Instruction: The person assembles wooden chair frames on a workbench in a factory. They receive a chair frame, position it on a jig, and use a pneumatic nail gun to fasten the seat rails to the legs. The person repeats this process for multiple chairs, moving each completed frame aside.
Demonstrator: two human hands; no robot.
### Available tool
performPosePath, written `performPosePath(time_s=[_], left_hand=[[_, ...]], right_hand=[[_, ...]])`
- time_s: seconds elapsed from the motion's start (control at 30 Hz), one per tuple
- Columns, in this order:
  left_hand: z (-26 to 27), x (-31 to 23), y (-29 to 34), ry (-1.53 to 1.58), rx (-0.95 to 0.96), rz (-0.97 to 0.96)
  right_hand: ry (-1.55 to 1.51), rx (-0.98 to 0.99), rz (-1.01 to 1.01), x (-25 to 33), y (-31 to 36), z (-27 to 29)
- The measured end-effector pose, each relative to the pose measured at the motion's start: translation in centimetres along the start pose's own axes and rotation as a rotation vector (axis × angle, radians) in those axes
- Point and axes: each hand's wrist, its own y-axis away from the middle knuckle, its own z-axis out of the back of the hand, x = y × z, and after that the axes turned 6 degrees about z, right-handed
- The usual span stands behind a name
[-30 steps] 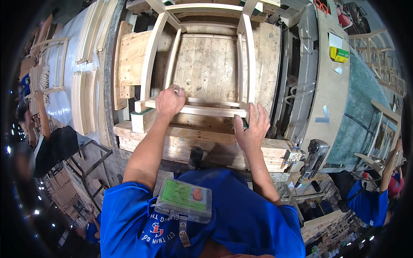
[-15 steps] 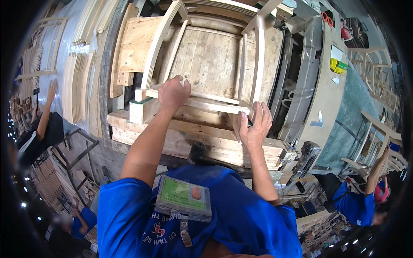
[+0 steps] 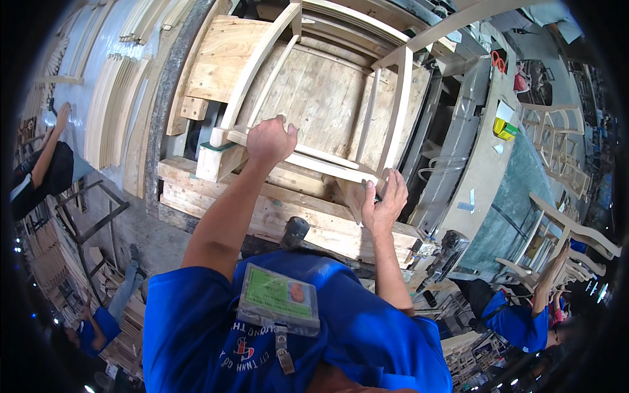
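Observation:
A pale wooden chair frame [image 3: 396, 108] lies in a wooden jig on the bench ahead of me, its near rail [image 3: 327, 164] running crosswise. Around the left part of that rail my left hand [image 3: 270, 142] is closed, knuckles up. My right hand [image 3: 386, 200] touches the frame's near right corner, fingers stretched along the outside and thumb apart on the near side. A wooden block with a green top edge [image 3: 219, 161] sits under the near left corner. My left hand hides part of the rail.
A thick wooden beam [image 3: 314, 223] runs along the bench's near side. Stacked curved wooden strips [image 3: 114, 111] lie at left. On the right are a dark power tool [image 3: 449, 252], a yellow-green box [image 3: 504, 130] and orange-handled scissors [image 3: 498, 61]. Co-workers are at both sides.
The view has shifted slightly, so the bench and frame appear displaced. Both hands keep their places on the frame. The left co-worker's arm has moved.

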Motion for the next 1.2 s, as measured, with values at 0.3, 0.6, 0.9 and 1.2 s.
performPosePath(time_s=[0.3,0.6,0.9,1.2], left_hand=[[0.5,0.3,0.5,-0.009,0.028,0.021],[-0.6,0.3,3.3,0.142,-0.19,-0.308],[-2.7,0.3,17.5,-0.015,0.125,-1.084],[-3.5,5.1,18.4,-0.162,0.217,-1.279]], right_hand=[[-0.039,-0.076,-0.039,-1.6,2.4,5.2],[0.228,-0.145,-0.665,-17.3,16.5,18.3],[0.187,0.065,-0.691,-20.3,18.0,16.7],[0.323,0.022,-0.505,-21.4,13.3,22.5]])
